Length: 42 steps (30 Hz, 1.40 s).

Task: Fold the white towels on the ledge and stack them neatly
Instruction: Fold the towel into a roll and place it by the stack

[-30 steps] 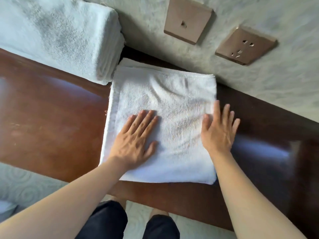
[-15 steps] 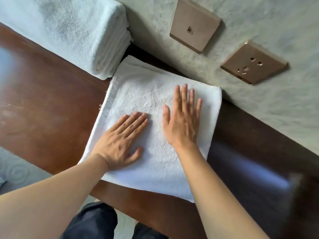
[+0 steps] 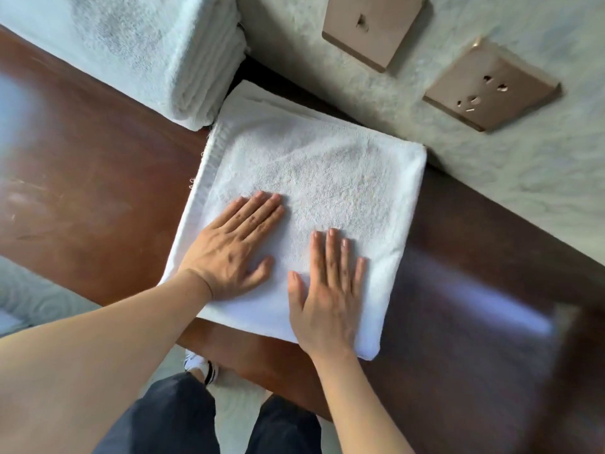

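Observation:
A white towel [image 3: 327, 172], folded into a rough square, lies flat on the dark wooden ledge [image 3: 98, 178]. My left hand [image 3: 229, 253] rests palm down on its near left part, fingers together and flat. My right hand [image 3: 327, 290] lies palm down on the near right part, close to the towel's front edge, fingers slightly spread. Neither hand grips the cloth. A stack of folded white towels [image 3: 147, 50] stands at the back left, its corner touching the flat towel's far left corner.
The ledge runs along a textured pale wall with two bronze plates: a switch plate [image 3: 373, 27] and a socket [image 3: 487, 86]. The ledge's front edge is just under my wrists. Below it show my dark trousers [image 3: 183, 417] and a shoe.
My right hand has slid back from the towel's far middle to its near right part. My left hand has stayed in about the same place on the towel.

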Each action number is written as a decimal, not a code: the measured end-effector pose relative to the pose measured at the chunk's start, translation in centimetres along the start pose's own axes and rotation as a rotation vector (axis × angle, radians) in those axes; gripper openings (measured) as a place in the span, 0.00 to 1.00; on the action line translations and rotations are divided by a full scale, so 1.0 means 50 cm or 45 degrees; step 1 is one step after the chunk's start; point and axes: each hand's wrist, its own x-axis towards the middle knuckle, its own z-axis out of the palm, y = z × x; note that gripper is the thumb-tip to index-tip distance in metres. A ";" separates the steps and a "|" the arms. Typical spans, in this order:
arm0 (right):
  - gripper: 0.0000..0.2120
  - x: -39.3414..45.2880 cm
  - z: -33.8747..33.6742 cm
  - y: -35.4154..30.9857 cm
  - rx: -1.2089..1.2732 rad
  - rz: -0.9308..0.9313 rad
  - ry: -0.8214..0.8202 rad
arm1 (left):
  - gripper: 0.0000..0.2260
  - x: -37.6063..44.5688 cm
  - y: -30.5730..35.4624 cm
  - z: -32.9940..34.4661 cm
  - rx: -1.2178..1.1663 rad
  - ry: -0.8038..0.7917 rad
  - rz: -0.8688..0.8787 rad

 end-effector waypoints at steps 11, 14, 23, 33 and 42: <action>0.31 0.000 0.049 0.006 -0.029 0.044 0.249 | 0.27 0.019 -0.029 0.003 0.001 0.060 0.020; 0.32 0.001 0.045 0.004 -0.073 0.038 0.226 | 0.29 0.090 -0.071 -0.010 0.068 0.013 -0.076; 0.32 0.012 0.045 0.009 0.003 0.111 0.309 | 0.28 0.345 -0.165 -0.049 0.092 -0.064 -0.195; 0.32 0.012 0.051 0.009 0.016 0.132 0.381 | 0.29 -0.006 0.027 0.000 -0.056 -0.038 0.188; 0.32 0.019 0.059 0.016 0.017 0.228 0.416 | 0.30 0.046 0.002 0.016 0.050 -0.035 0.201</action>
